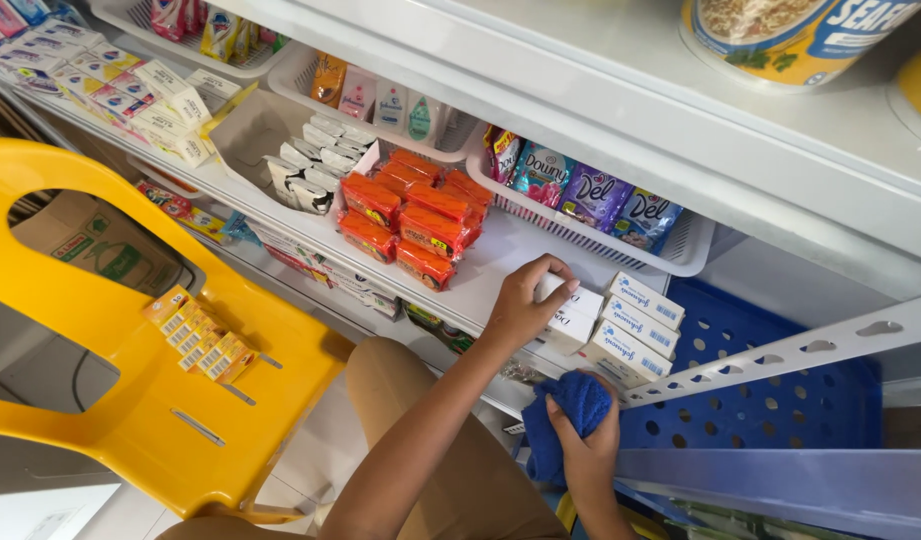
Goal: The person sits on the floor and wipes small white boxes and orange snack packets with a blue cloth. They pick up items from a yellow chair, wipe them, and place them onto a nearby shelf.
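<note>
Nearest us, our right hand (588, 455) is closed around a bunched blue cloth (565, 415) below the shelf edge. Just beyond, our left hand (525, 305) curls over a white box (570, 310) on the white shelf (500, 255), fingers gripping its top. Farther left lie orange packets (410, 215); a yellow chair (160, 400) stands at near left.

right hand (585, 455) palm hidden by blue cloth (565, 415); tub (790, 35) cut off

White shelf (500, 262): orange packets (412, 215), white boxes (620, 325).
</note>
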